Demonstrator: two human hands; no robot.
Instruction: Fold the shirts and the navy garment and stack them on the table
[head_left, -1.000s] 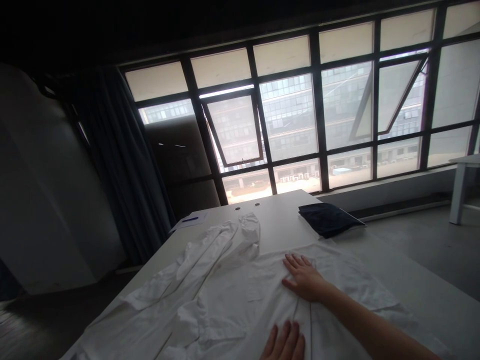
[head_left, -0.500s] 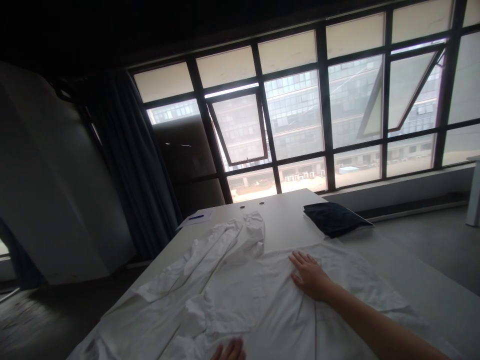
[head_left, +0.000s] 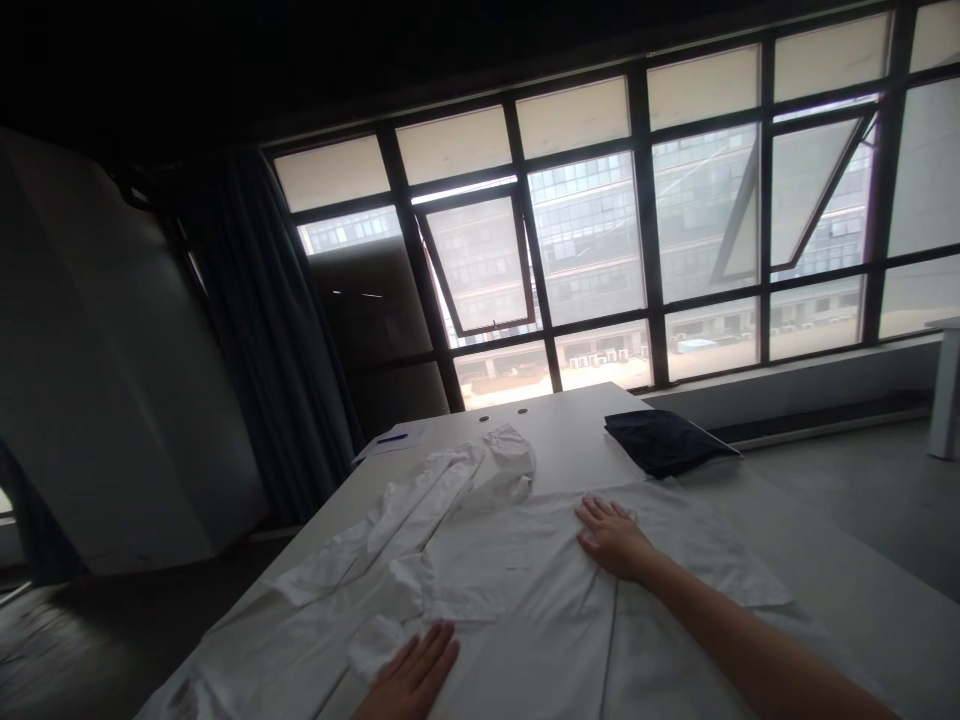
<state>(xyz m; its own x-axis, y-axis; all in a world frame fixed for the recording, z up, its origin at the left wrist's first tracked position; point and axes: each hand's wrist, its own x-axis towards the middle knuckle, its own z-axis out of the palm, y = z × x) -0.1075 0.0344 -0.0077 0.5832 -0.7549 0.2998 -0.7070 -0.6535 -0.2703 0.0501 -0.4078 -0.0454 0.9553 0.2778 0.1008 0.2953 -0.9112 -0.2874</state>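
A white shirt [head_left: 510,570] lies spread over the white table [head_left: 570,440], its sleeve stretched toward the far left. My right hand [head_left: 611,538] rests flat on the shirt near its far edge, fingers spread and open. My left hand [head_left: 416,672] lies flat on the near part of the shirt beside a folded cuff, fingers together and extended; its wrist is cut off by the bottom edge. Neither hand holds anything.
A folded dark garment [head_left: 664,440] sits at the table's far right corner. A paper with a blue pen [head_left: 391,438] lies at the far left. Large windows [head_left: 600,230] and a dark curtain [head_left: 262,330] stand behind. Grey floor [head_left: 862,490] lies to the right.
My left hand slid left across the near part of the shirt, dipping out of view midway and coming back. My right hand stayed flat in nearly the same spot.
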